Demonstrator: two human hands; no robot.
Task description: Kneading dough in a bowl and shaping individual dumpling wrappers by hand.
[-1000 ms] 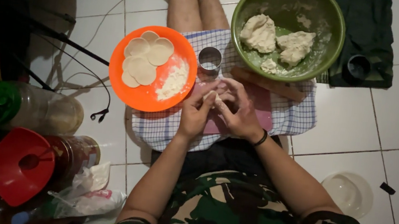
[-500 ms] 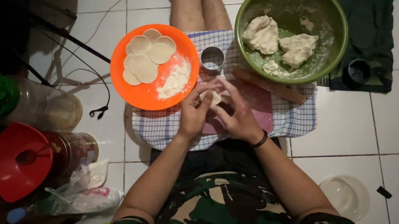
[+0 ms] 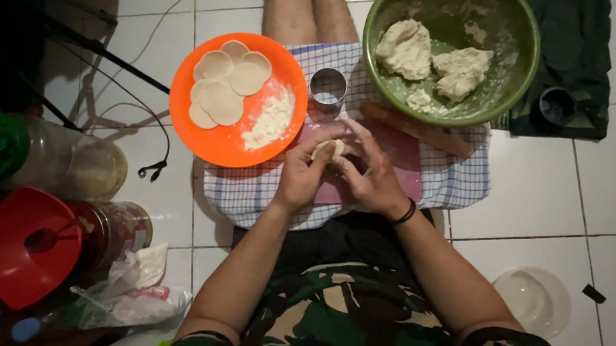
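Together, both hands, left hand (image 3: 301, 174) and right hand (image 3: 369, 175), pinch the dough piece (image 3: 327, 148) between them.

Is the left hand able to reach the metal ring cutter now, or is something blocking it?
Probably yes. The metal ring cutter stands uncovered just beyond the left hand, nothing between, but both hands are busy with a small dough piece.

From my feed I'm seeing a short-sleeved camo shirt (image 3: 350, 337), dark green with black and pale patches, sleeves ending above the elbows. Forearms are bare. There's a thin black band (image 3: 404, 213) round the right wrist. Legs stretch out bare ahead, with dark shorts (image 3: 351, 238) at the waist.
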